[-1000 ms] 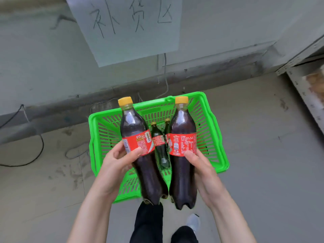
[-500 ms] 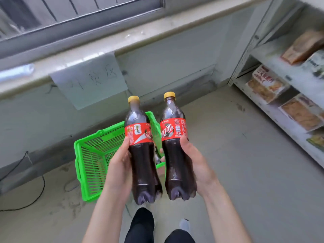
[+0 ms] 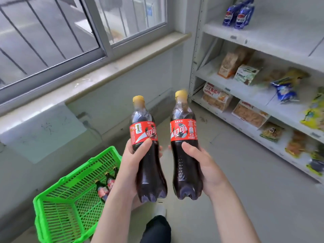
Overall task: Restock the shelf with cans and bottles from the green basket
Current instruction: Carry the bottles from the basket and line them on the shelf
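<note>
I hold two upright cola bottles with yellow caps and red labels. My left hand (image 3: pixel 130 165) grips the left cola bottle (image 3: pixel 146 137) round its lower body, and my right hand (image 3: pixel 203 165) grips the right cola bottle (image 3: pixel 184 130) the same way. The green basket (image 3: pixel 57 216) stands on the floor at the lower left, and a few small dark bottles (image 3: pixel 107 186) lie in it. The white shelf (image 3: pixel 259 95) rises at the right, above and beyond both bottles.
The shelf boards carry snack packets (image 3: pixel 217 98), a blue bag (image 3: pixel 284 90) and blue cans (image 3: pixel 238 13) on the top board. A barred window (image 3: pixel 52 37) and sill run along the left wall. My legs (image 3: pixel 156 228) show at the bottom.
Both bottles have risen out of the basket and swung right toward the shelf. The view turned up and right, so the basket dropped to the lower left.
</note>
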